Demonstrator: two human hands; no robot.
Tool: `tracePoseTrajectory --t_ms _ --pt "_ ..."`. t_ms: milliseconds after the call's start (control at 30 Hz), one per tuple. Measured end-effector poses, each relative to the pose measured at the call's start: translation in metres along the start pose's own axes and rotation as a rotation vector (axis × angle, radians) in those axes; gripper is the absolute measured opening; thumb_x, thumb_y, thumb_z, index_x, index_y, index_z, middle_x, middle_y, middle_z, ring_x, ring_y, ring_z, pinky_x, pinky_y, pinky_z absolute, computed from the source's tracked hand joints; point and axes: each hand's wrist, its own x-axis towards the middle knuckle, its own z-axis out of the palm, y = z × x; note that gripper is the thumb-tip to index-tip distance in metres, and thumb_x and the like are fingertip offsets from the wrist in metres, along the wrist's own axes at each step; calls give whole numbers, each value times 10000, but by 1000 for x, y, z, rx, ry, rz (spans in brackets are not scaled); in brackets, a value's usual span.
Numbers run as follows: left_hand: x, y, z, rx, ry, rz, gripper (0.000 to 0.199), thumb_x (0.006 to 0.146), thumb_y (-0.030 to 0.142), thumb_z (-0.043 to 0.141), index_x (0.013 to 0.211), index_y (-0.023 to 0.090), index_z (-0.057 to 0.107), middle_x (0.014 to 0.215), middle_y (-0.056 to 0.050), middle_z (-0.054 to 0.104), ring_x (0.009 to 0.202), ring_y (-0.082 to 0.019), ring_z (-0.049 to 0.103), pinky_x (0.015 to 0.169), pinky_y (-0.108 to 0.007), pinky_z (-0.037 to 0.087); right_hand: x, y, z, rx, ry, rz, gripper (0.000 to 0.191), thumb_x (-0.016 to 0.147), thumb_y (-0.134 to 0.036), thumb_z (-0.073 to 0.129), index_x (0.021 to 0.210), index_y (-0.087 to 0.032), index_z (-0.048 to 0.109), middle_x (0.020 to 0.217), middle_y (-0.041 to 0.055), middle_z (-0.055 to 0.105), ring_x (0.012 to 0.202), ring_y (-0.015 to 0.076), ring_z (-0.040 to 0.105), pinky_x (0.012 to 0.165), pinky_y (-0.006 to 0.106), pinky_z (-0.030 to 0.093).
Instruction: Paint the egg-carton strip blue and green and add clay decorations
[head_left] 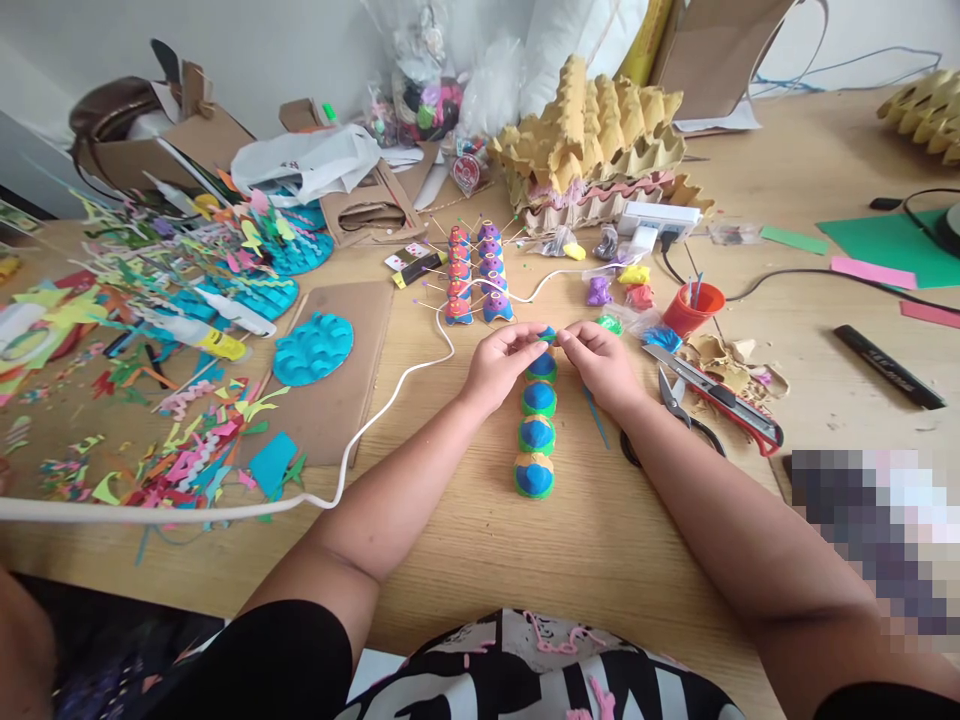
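A strip of egg-carton cups (537,435), coloured blue on top with green and orange at the edges, lies lengthwise on the table before me. My left hand (501,366) is closed at its far end, thumb and fingertips pinched on the last cup. From the other side my right hand (600,365) pinches the same blue-and-green end. The fingers cover much of that cup, so its details are hidden. Two similar finished strips, one red and blue (459,275) and one purple and blue (493,270), stand beyond my hands with pins stuck in them.
Scissors (675,400) and a red utility knife (720,395) lie by my right forearm, near a red cup (694,308). A white cable (397,390) crosses the left side. Colourful paper scraps (195,440) and cardboard (345,400) lie left; egg trays (592,130) are stacked behind.
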Motion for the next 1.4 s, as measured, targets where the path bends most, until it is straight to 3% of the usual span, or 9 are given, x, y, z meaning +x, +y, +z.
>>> tracePoseTrajectory --t_ms 200,433,600,700,967,1200,1400 --pt "-1 0 0 37 3 -7 405 767 480 960 1062 224 852 1099 -74 854 990 -220 764 977 -404 603 -2 -3 0 -25 1 0 644 784 -847 796 683 -223 674 696 -3 607 685 140 452 699 315 426" --pt "0 0 0 77 35 15 353 800 524 936 986 230 875 1032 -62 863 977 -215 769 955 -374 607 -2 1 -1 6 -17 33 751 818 -963 641 685 -224 656 596 -36 426 598 125 345 582 315 308" --pt "1 1 1 43 31 24 329 799 512 936 962 232 882 1018 -55 867 969 -199 769 923 -340 614 0 -1 2 46 -57 14 687 692 -884 842 852 -234 689 772 -9 634 717 145 521 686 304 457" --pt "0 2 1 66 15 29 345 808 537 927 962 232 881 1016 -57 863 960 -196 764 912 -334 611 1 1 2 49 -68 5 670 692 -859 861 879 -235 700 823 5 676 767 161 577 740 317 494" --pt "-1 2 2 13 -22 -11 464 736 540 984 1052 226 856 1073 -66 851 938 -188 748 891 -333 601 1 0 0 -26 -30 -6 605 743 -804 861 749 -228 676 722 -7 609 714 150 503 693 311 446" --pt "-1 0 0 51 -20 -2 355 777 478 966 990 216 856 915 -21 805 815 -139 674 786 -278 547 0 -2 -3 -106 -70 -24 683 747 -885 799 651 -219 681 679 16 625 720 163 528 692 312 462" --pt "1 -1 1 29 50 41 426 776 582 961 942 209 838 948 -31 825 879 -154 713 851 -292 566 0 1 -1 28 -30 -1 680 767 -890 781 728 -223 654 660 -31 552 634 117 425 643 297 408"
